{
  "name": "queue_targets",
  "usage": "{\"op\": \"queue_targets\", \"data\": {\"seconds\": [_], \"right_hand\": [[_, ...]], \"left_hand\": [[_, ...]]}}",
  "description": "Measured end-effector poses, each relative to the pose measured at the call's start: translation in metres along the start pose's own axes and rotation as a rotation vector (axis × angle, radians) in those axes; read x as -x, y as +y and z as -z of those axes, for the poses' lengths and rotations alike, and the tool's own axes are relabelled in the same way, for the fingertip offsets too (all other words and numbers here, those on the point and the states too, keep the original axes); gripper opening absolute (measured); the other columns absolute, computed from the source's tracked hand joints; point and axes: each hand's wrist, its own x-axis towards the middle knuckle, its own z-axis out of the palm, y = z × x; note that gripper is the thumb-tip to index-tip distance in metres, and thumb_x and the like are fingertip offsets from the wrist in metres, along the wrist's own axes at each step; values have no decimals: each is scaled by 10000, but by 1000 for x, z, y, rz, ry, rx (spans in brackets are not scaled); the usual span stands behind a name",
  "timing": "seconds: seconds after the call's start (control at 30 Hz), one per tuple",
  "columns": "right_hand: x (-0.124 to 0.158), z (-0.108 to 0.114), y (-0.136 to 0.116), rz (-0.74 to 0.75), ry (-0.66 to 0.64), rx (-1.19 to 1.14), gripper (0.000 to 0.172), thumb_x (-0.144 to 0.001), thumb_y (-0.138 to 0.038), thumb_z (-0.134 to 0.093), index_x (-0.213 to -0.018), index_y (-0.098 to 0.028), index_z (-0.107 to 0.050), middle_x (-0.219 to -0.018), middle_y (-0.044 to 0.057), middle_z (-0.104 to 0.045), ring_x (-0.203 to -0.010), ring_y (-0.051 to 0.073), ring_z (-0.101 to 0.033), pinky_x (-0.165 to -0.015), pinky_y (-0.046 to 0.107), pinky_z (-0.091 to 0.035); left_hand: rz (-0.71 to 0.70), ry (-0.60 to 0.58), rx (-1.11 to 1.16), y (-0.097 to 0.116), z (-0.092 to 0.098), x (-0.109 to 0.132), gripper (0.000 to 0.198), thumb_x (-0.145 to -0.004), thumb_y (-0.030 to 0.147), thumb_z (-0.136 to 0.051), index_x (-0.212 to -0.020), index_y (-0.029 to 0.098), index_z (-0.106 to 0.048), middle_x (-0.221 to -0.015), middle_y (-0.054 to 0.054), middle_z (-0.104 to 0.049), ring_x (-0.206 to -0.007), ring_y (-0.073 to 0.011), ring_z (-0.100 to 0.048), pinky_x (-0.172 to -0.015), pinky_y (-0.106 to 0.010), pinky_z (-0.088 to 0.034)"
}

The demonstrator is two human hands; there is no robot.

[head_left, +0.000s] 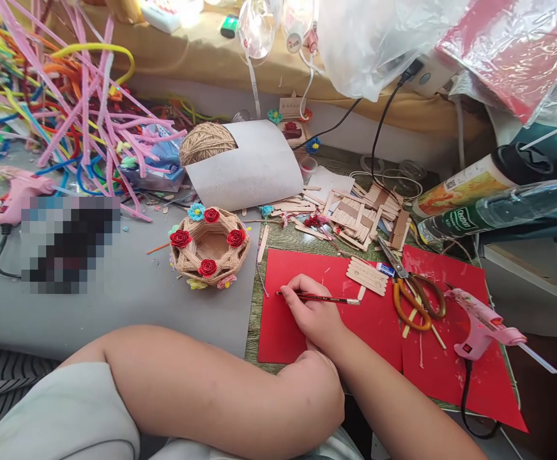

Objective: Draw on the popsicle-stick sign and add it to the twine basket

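My right hand (313, 311) is closed in a writing grip on a dark pencil (329, 298). The pencil tip points left, over a sheet of red paper (374, 332); whether it touches the paper I cannot tell. My left hand cannot be made out; a bent bare limb (211, 377) lies across the front, against my right wrist. Left of the red sheet sits a twine-wrapped ring-shaped basket (197, 251) with red paper roses. On the sheet's far right corner lies a small panel of joined craft sticks (366, 276), beside a blue-and-white tube (385, 269).
Orange-handled scissors (415, 294) and a pink glue gun (482, 322) rest at right. Craft sticks (355, 214) are piled behind, near a water bottle (499, 207). A twine ball (206, 144) stands under white card (254, 166). Pipe cleaners (82, 96) and another glue gun (17, 195) lie left.
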Motion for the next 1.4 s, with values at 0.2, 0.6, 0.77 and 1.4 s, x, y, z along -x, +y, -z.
{"op": "queue_targets", "data": {"seconds": [0.2, 0.6, 0.77, 1.4], "right_hand": [[-3, 0, 0, -25, 106, 71, 266, -991, -380, -567, -772, -229, -558, -681, -3, -566, -635, 168, -518, -600, 303, -409], [-3, 19, 3, -65, 260, -382, 266, -954, -483, -634, -871, -236, -583, -686, -31, -555, -484, 109, -468, -460, 262, -377], [-2, 55, -14, -19, 505, -392, 223, -926, -430, -677, -1040, -241, -650, -821, 18, -645, -577, 132, -553, -524, 282, -473], [23, 24, 14, -183, 154, -585, 257, -877, -453, -733, -870, -233, -600, -717, -32, -596, -472, 100, -494, -461, 253, -430]], "left_hand": [[-109, -71, 73, -4, 8, 2, 276, -713, 181, -753, -960, 266, -839, -1022, -186, -792, -879, -326, -739, -677, -422, -586], [-93, 2, -140, -14, 23, 12, 382, -889, 176, -568, -1236, 153, -726, -1276, -284, -677, -1081, -394, -726, -661, -430, -614], [-120, -33, -230, -16, 29, 12, 423, -920, 173, -511, -1308, 128, -676, -1324, -296, -638, -1109, -398, -715, -702, -446, -608], [-26, 19, -165, -6, 15, 12, 419, -903, 188, -528, -1283, 165, -706, -1314, -256, -673, -1078, -353, -731, -672, -373, -596]]}}
